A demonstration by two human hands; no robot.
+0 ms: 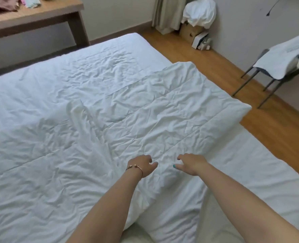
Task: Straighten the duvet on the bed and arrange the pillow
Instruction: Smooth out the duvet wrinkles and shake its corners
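L hand (pixel 141 164): fingers loosely spread, nothing gripped, set on duvet (pixel 110 109) for smoothing.
R hand (pixel 191 163): same, released.

One bed (pixel 250 160) is being counted, and one white duvet (pixel 92 120) is being seen spread over it. Two hands are being tallied: the left hand (pixel 142 164) and the right hand (pixel 191 163). One bracelet (pixel 135 168) is being noted. One tabletop (pixel 45 13), one chair (pixel 274 74) and one cardboard box (pixel 189 31) are being counted too.
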